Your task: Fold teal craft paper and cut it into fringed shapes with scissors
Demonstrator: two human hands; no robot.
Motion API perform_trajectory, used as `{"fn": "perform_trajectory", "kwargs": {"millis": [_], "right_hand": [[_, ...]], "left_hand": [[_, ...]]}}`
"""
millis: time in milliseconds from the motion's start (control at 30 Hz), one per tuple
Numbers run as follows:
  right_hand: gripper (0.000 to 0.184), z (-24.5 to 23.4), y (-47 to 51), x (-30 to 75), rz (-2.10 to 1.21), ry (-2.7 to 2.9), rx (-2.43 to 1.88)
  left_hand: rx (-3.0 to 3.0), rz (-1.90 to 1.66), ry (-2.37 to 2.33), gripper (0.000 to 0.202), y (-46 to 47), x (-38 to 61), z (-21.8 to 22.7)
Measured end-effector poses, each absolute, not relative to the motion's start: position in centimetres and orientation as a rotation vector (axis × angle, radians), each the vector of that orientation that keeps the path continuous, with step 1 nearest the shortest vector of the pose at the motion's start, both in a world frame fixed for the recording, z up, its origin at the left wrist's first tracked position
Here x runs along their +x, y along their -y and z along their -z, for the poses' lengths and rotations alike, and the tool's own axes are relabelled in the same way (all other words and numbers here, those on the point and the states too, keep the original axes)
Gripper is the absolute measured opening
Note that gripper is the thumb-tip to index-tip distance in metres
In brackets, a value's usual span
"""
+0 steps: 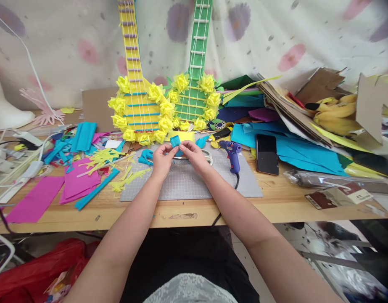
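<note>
Between my left hand (164, 159) and my right hand (194, 155) is a small piece of blue crepe paper (175, 141), pinched in the fingertips of both. It is held above a grey cutting mat (187, 185). Partly hidden behind my right hand lie scissors with pale handles (208, 157). More blue paper pieces (146, 157) rest left of my left hand. A purple-blue glue gun (233, 155) stands on the mat to the right, its black cord running toward the table's front edge.
Behind stand a yellow paper guitar (140, 111) and a green one (194, 101), both trimmed with yellow paper flowers. Magenta sheets (80, 179) and yellow scraps (127, 179) lie left. A phone (267, 154), blue sheets (307, 155) and cardboard (285, 97) are on the right.
</note>
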State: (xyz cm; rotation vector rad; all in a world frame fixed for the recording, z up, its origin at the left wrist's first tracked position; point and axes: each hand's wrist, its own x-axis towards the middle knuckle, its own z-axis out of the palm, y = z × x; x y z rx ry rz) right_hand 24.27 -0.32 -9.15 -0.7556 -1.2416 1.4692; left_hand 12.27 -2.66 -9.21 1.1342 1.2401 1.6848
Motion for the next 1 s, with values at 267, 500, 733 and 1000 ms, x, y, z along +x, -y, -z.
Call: {"fn": "perform_trajectory", "kwargs": {"millis": [267, 500, 733, 1000], "right_hand": [[0.037, 9.0, -0.2, 24.3, -1.243, 1.221, -0.884], [0.038, 9.2, -0.3, 24.0, -1.299, 1.096, -0.908], [0.033, 9.4, -0.5, 23.6, -1.226, 1.138, -0.967], [0.034, 9.4, -0.7, 23.6, -1.214, 1.160, -0.997]], "left_hand": [[1.330, -1.484, -1.381, 0.025, 2.8, 12.6, 9.3], [1.267, -1.441, -1.363, 0.030, 2.7, 12.8, 9.5], [1.138, -1.405, -1.307, 0.038, 2.7, 13.0, 9.6], [0.969, -1.366, -1.277, 0.038, 2.7, 13.0, 9.0]]}}
